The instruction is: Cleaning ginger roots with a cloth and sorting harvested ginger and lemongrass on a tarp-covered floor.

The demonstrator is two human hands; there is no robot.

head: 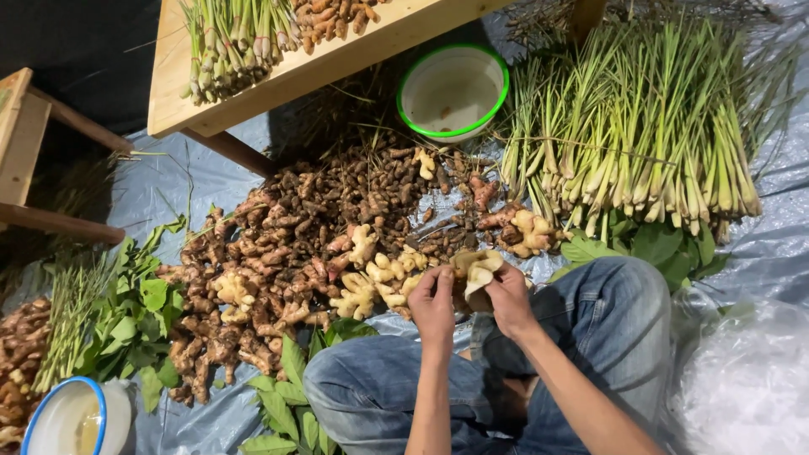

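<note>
- Both hands meet over the lap, above blue-jeaned knees; I see them closed around one pale, knobbly piece of ginger root [476, 268].
- Left hand [432, 305]: fingers curled tight on the piece's left side.
- Right hand [511, 297]: fingers wrapped around its right side, thumb on top.
- The held piece sits at the near edge of a big heap of brown, soil-covered rhizomes [286, 244] spread on a grey plastic sheet [185, 181].
- Bundled green lemongrass stalks [649, 126] lie well to the right.
- A white enamel bowl with green rim [453, 91] stands beyond the heap, beside a pale wooden desk [337, 59].
</note>
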